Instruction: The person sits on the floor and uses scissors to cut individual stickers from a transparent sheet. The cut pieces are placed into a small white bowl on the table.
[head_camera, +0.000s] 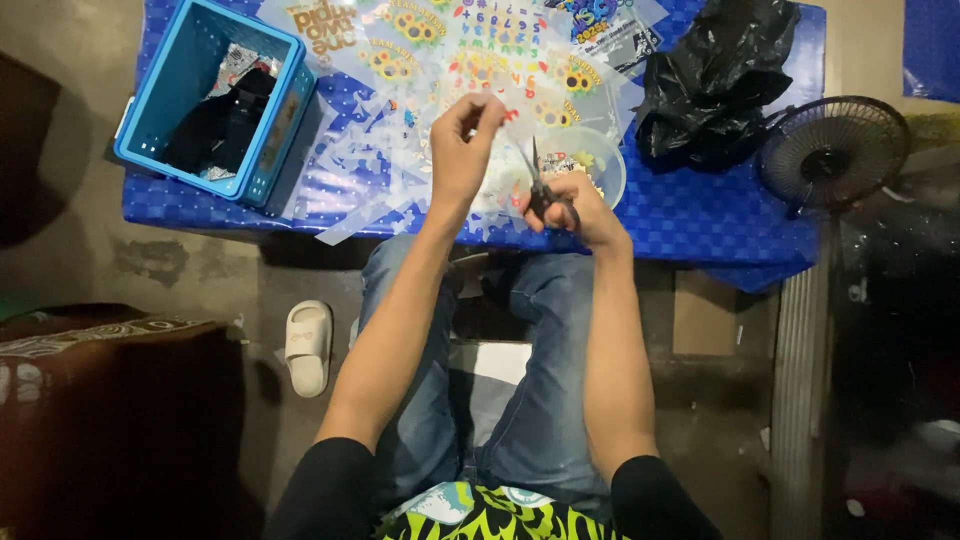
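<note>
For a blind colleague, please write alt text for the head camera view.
Seen from above, a seated person's right hand works scissors on a small clear sheet piece pinched by the left hand, over a blue table. Printed sticker sheets, a blue basket, a black bag and a small fan surround them.

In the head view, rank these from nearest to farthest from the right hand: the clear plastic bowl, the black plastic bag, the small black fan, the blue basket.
From the right hand, which holds scissors:
1. Clear plastic bowl, just above it on the table.
2. Black plastic bag, up and to the right.
3. Small black fan, at the table's right end.
4. Blue basket, far left.
</note>
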